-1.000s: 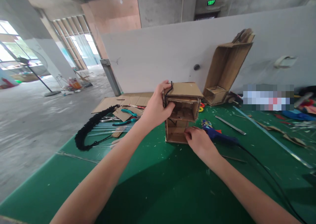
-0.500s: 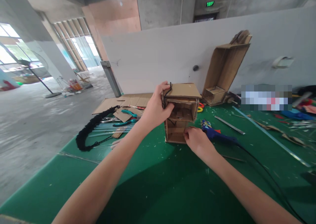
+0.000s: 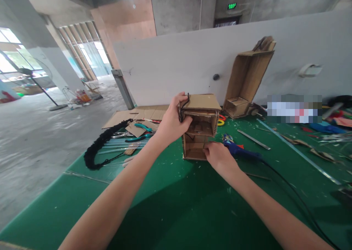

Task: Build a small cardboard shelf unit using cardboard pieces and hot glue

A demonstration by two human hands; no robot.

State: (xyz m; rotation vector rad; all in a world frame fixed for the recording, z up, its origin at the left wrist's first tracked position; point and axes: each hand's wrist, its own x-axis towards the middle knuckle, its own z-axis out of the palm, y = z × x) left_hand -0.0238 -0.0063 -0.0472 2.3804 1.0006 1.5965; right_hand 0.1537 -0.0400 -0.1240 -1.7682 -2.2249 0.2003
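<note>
A small cardboard box structure stands upright on the green table, with an upper and a lower open compartment facing me. My left hand grips its upper left side, thumb at the front edge of the upper compartment. A black cord runs over the top left corner beside my fingers. At the lower right edge, my right hand has its fingers pressed together by the opening of the lower compartment; its fingertips are partly hidden. A blue glue gun lies just right of that hand.
Behind on the right stands a taller cardboard piece against the white partition. Pliers, clear strips and a black fuzzy strip lie left. Yellow-handled scissors are behind the box; the gun's cable crosses the right side.
The whole view has shifted slightly. Both hands keep nearly the same places on the cardboard box.
</note>
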